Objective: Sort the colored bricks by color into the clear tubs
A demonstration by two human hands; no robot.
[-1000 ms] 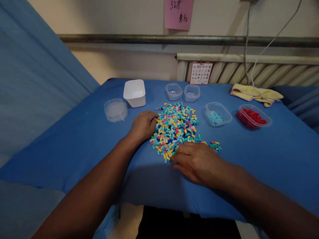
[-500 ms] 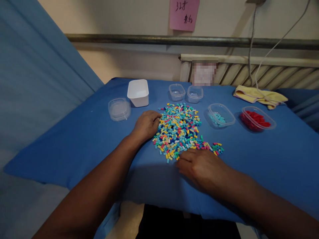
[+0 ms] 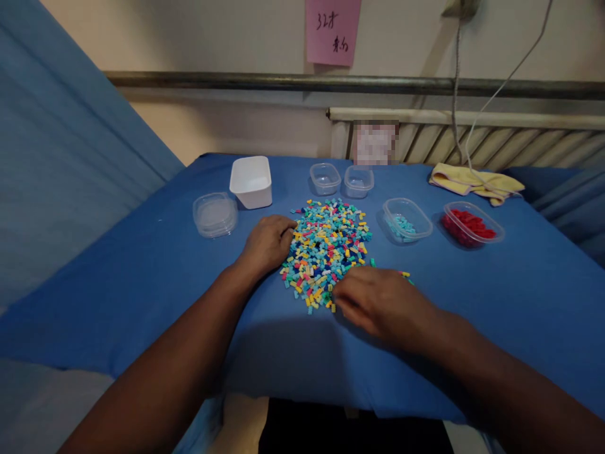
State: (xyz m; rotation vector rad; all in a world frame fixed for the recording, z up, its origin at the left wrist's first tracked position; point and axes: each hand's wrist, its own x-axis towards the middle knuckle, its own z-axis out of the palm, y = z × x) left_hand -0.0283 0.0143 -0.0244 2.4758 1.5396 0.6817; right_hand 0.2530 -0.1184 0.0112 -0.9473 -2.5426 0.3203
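We see a pile (image 3: 326,249) of small coloured bricks at the middle of a blue cloth (image 3: 142,277). The pile is roughly oval, and its long axis runs from the near edge of the cloth toward the far wall, leaning slightly right at the far end; the single bricks lie flat and point every way. The left hand (image 3: 268,243) rests palm down against the pile's left edge with the fingers curled loosely inward, and we cannot tell whether it holds any brick. The right hand (image 3: 378,299) lies palm down at the pile's near right corner, fingers close together and pointing left, fingertips touching the nearest bricks; a grip on any brick cannot be confirmed. A few loose bricks show just beyond the right hand. Behind the pile stand two small clear cups (image 3: 341,179), side by side. To the left stand a white tub (image 3: 251,181) and, nearer, a round clear lid (image 3: 215,214). To the right of the pile lie an oval dish (image 3: 407,219) holding some teal bricks and, farther right, a second dish (image 3: 472,224) with red bricks. A yellow rag (image 3: 472,181) lies at the far right corner.
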